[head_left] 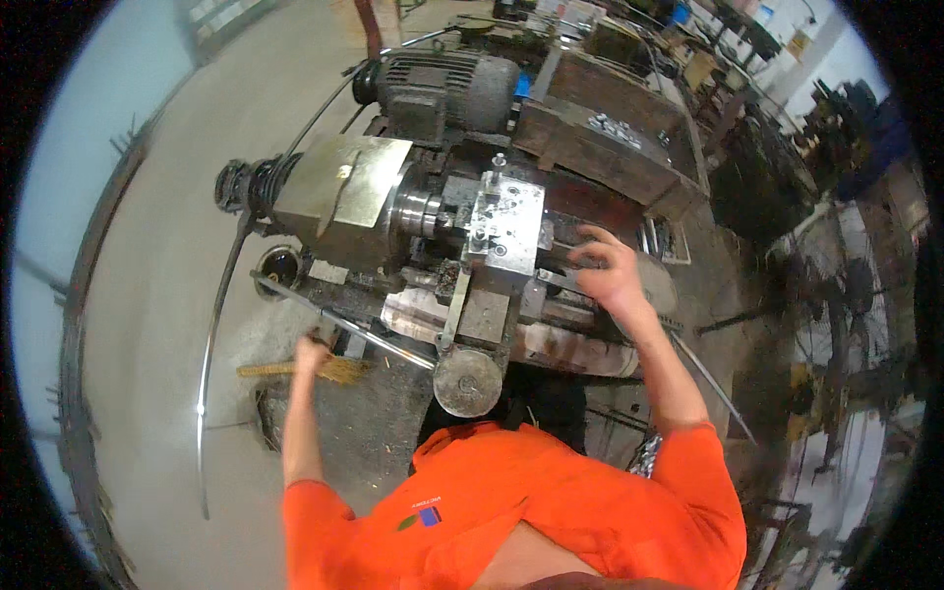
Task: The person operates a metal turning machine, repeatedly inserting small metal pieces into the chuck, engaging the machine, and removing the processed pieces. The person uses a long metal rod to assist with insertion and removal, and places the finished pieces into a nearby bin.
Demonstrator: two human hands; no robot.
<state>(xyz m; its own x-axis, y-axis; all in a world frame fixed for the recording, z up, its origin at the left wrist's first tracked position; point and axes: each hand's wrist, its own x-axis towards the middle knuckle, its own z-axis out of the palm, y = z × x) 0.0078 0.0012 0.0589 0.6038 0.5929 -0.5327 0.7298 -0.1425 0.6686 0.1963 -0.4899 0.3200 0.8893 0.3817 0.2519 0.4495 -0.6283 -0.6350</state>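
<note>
A small lathe stands in front of me, with a bright metal tool post block [513,224] on its slide and a shiny chuck or spindle [417,213] to the left of it. My right hand [610,273] hovers just right of the block, its fingers bent but apart and nothing visible in them. My left hand [313,352] is closed in a fist low at the lathe's left front, beside a long steel rod [344,324]. What that fist grips, if anything, is hidden. Between my arms, close to my body, sits a round metal handwheel [468,382].
A dark ribbed motor [438,93] stands behind the lathe. Right of it is a rusty metal box [590,123] with small shiny parts on top. A straw brush [342,370] lies under my left hand. A thin rod [713,382] slants beyond my right arm.
</note>
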